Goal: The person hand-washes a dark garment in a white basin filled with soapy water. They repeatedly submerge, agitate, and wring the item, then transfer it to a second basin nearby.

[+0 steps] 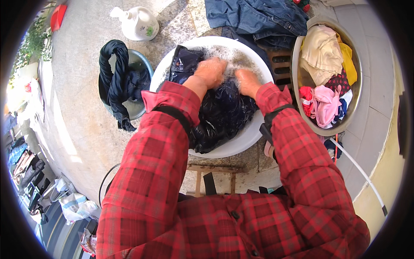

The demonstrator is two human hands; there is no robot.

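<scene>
A dark navy garment (226, 110) lies soaked in a round white basin (226, 152) of sudsy water (237, 56). My left hand (212, 73) is a slightly blurred fist, closed on the cloth near the middle of the basin. To its right, my right hand (247, 81) is bunched on the same garment, its fingertips hidden by suds and fabric. A narrow gap separates the two hands. One end of the dark cloth, with a seam and a small metal rivet or button, rests against the basin's upper left wall.
Left of the basin, dark trousers (113, 77) hang over a blue-grey bucket (149, 63). A white pump bottle (142, 24) stands behind. Blue denim (255, 19) is heaped at the far rim. Right, an oval metal tub (354, 106) holds colored clothes beside a drain grate (280, 69).
</scene>
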